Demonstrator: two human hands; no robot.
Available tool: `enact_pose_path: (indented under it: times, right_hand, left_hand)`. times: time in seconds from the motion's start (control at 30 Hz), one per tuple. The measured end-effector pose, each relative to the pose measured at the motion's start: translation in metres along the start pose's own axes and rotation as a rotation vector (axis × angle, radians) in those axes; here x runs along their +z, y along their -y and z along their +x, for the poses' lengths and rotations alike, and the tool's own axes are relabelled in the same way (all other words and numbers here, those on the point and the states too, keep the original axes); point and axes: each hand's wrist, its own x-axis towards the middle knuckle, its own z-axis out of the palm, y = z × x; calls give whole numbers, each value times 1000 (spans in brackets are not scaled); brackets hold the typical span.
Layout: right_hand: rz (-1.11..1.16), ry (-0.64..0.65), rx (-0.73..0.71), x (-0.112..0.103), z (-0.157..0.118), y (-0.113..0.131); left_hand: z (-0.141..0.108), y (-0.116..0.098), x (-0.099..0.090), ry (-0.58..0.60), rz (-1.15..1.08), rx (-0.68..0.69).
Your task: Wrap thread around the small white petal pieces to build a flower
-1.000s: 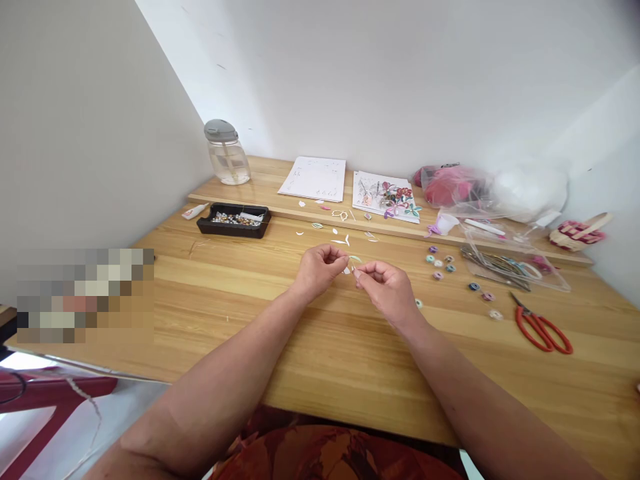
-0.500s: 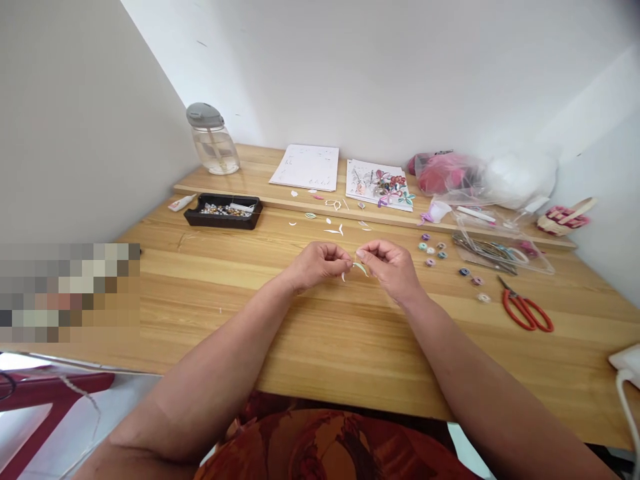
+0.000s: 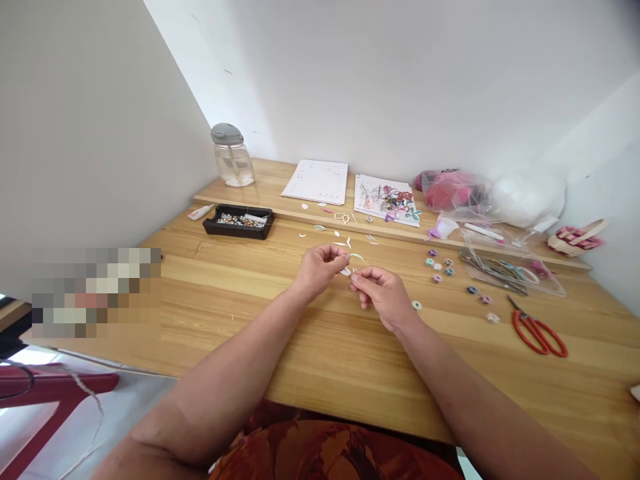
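The left hand (image 3: 323, 270) has its thumb and forefinger closed on a slender, curved pale-green piece (image 3: 357, 257), held above the bench (image 3: 320, 353). The right hand (image 3: 381, 295) is just beside it, fingertips pinched together; what lies between them is too small to tell. A small white piece (image 3: 345, 272) shows between the hands. Beyond them, white cut-outs (image 3: 349, 243) lie scattered. Bobbins of thread (image 3: 472, 289) spread to the right, near red-handled scissors (image 3: 526, 316). To the left is a black tray (image 3: 235, 231) of beads (image 3: 240, 221). On the raised shelf (image 3: 273, 171) behind are a grey-lidded bottle (image 3: 233, 163), white papers (image 3: 317, 181) and a small woven basket (image 3: 575, 243).
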Motion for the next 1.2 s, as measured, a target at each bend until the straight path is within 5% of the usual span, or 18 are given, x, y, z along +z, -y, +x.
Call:
enact_pose_path:
  times: [0.17,0.33,0.43,0.57,0.83,1.07,1.2]
  right_hand:
    - [-269,-87,-244,0,-7,11]
    - [-434,-167,-436,-9,-9,26]
    - [-329,-159,-403,-17,-1,25]
    - [-72,-48,-180,-23,10,16]
    - [213,28,107,-9,5,6]
    - [34,-38,-8,5,-6,11]
    - [-95,-70,-141,4,-8,15]
  left_hand:
    - [1,1,-1,-8,118,35]
    - [-1,2,-3,162,252,55]
    - [-4,0,-4,280,242,5]
    - [-9,-4,-3,384,135,-72]
    - [-4,-2,-1,168,-56,-81]
    - [-2,2,2,-49,52,8]
    - [-2,0,4,-73,136,20]
